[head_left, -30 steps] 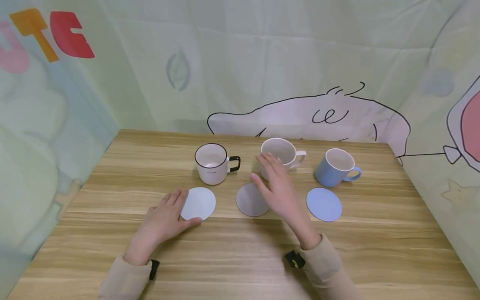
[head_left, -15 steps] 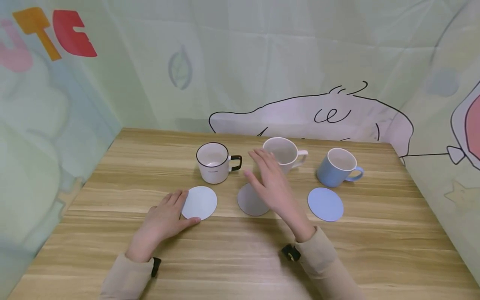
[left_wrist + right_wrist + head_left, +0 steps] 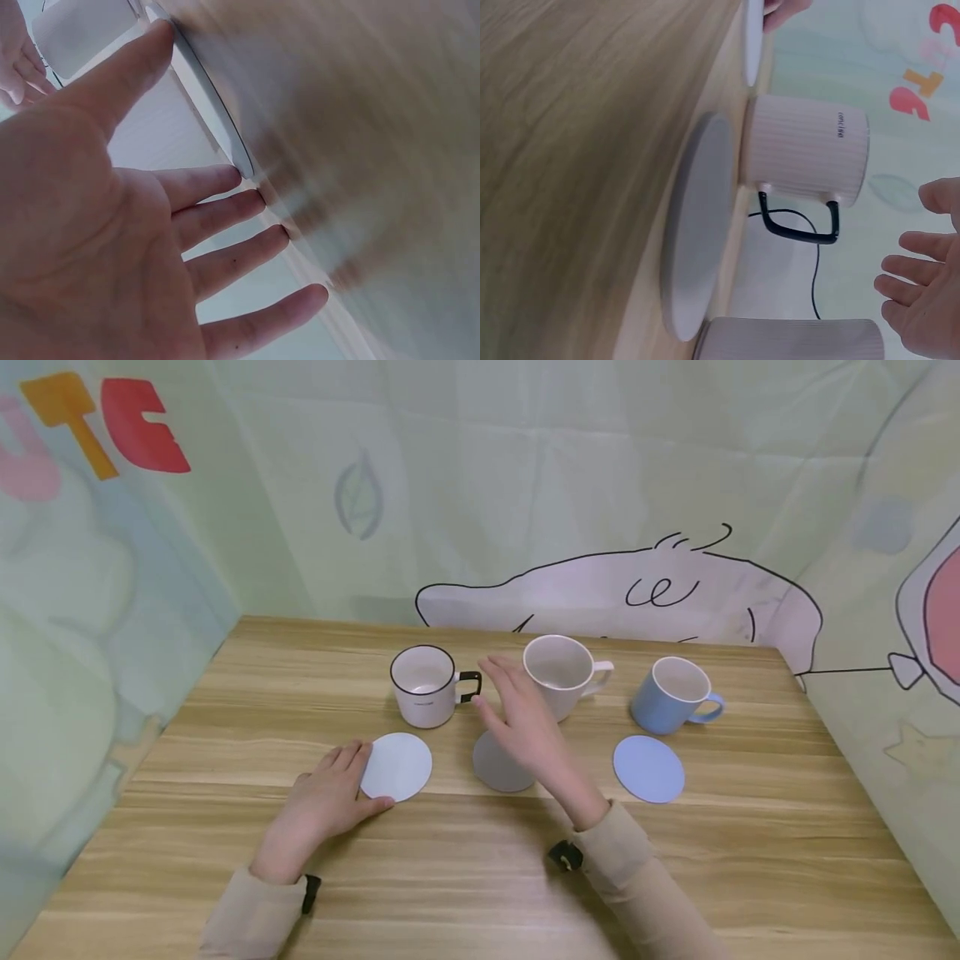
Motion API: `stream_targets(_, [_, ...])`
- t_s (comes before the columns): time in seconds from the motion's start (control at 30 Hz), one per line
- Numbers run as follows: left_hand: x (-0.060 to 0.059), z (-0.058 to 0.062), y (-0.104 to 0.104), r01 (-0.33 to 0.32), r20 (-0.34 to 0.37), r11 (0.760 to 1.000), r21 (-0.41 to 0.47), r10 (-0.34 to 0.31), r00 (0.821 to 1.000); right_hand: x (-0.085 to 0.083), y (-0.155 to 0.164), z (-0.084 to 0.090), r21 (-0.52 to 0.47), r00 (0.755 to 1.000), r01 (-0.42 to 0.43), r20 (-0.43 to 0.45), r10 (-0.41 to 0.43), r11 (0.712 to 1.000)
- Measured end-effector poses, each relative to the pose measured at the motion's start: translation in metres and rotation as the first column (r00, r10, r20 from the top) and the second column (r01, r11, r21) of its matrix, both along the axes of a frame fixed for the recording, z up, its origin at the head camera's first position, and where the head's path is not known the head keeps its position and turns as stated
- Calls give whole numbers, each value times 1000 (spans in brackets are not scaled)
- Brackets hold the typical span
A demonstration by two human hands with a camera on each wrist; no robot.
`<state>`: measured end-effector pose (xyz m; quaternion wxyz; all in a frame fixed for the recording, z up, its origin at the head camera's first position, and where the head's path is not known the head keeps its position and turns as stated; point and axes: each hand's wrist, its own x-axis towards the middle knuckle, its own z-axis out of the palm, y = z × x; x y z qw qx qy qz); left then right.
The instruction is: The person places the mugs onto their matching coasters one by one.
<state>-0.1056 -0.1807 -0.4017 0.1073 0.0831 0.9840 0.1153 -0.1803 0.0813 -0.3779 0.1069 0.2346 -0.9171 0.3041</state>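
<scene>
In the head view my left hand (image 3: pixel 326 793) rests at the left side of a white round coaster (image 3: pixel 397 767). The left wrist view shows its fingers spread, with thumb and index fingertips at the rim of the coaster (image 3: pixel 206 101). My right hand (image 3: pixel 525 727) hovers with extended fingers and holds nothing. It partly covers a grey coaster (image 3: pixel 501 766) and points toward the black handle of a white mug (image 3: pixel 424 693). Just behind that hand stands a larger pale mug (image 3: pixel 561 672). In the right wrist view the white mug (image 3: pixel 806 146) stands beyond the grey coaster (image 3: pixel 699 225).
To the right stands a blue mug (image 3: pixel 670 697), its handle facing right. A blue coaster (image 3: pixel 648 768) lies in front of it. All of these are on a wooden table (image 3: pixel 450 877), and a printed cloth (image 3: pixel 480 510) hangs behind it.
My right hand has moved left, from the front of the larger pale mug toward the white mug's black handle. My left hand stays at the white coaster.
</scene>
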Motion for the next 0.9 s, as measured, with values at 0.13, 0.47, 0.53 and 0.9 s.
stream_targets(0.13, [0,1,0,4,-3,1000,-8,-4,1000,-3,-2,-4,11,1000,-5,8,5,1000])
stream_targets(0.47, [1,2,0,3,-8,1000,-2,-3,1000,-14,-9,-11,-74,991,9,130,1,997])
stream_targets(0.53, [1,2,0,4,-9,1000,-4,-4,1000,-17,-10,-13,-95,990,15,143,-2,995])
stream_targets(0.9, [0,0,1,7,-8,1000,-11,-7,1000,-30,-13,-18,-188,979,13,204,26,982])
